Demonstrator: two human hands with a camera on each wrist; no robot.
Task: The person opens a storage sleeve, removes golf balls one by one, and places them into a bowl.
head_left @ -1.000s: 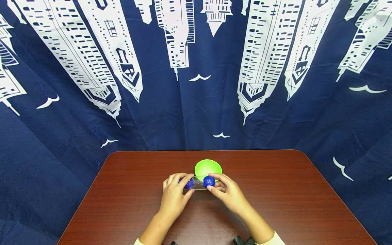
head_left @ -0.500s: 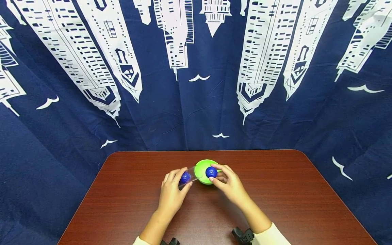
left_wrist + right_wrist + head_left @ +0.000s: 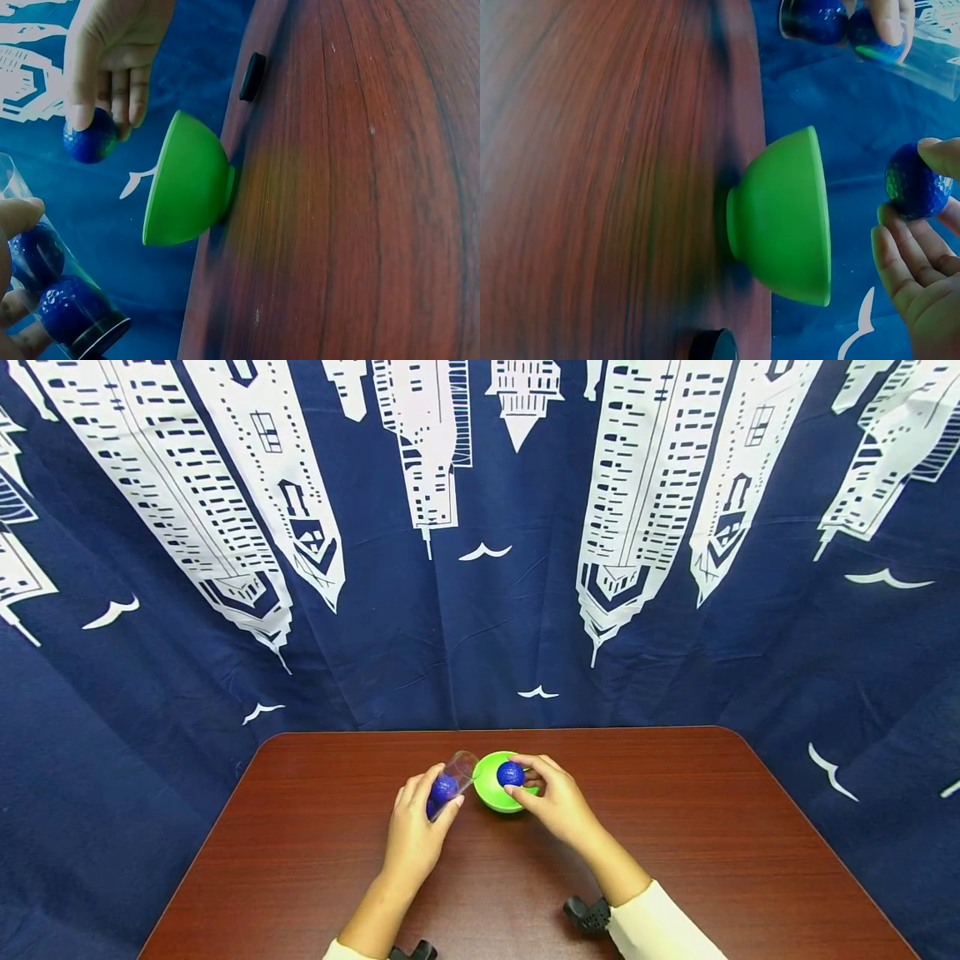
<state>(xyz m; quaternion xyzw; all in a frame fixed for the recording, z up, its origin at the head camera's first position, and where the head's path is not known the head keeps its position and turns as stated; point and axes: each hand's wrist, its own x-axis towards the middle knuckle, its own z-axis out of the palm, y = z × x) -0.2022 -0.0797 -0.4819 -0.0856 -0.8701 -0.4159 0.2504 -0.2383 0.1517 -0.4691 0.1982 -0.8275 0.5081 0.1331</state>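
My left hand (image 3: 412, 831) grips a clear plastic tube (image 3: 464, 763), tilted with its open end up and away. Two blue golf balls sit inside it; the lower golf ball (image 3: 73, 309) rests at the dark closed end, the upper golf ball (image 3: 36, 256) partly behind my thumb. My right hand (image 3: 561, 806) pinches a third blue golf ball (image 3: 511, 774) between thumb and fingers, just above the bowl. The green bowl (image 3: 784, 217) stands upright on the table, and no ball shows above its rim in the wrist views.
A small round black cap (image 3: 253, 76) lies on the brown wooden table (image 3: 315, 827), beside the bowl. Behind the table's far edge hangs a navy curtain (image 3: 390, 668) with white building prints. A black wrist device (image 3: 587, 914) is by my right sleeve.
My right hand has drawn its golf ball away from the tube's open end and over the bowl. My left hand has swung the tube from level to tilted upward, moving slightly left.
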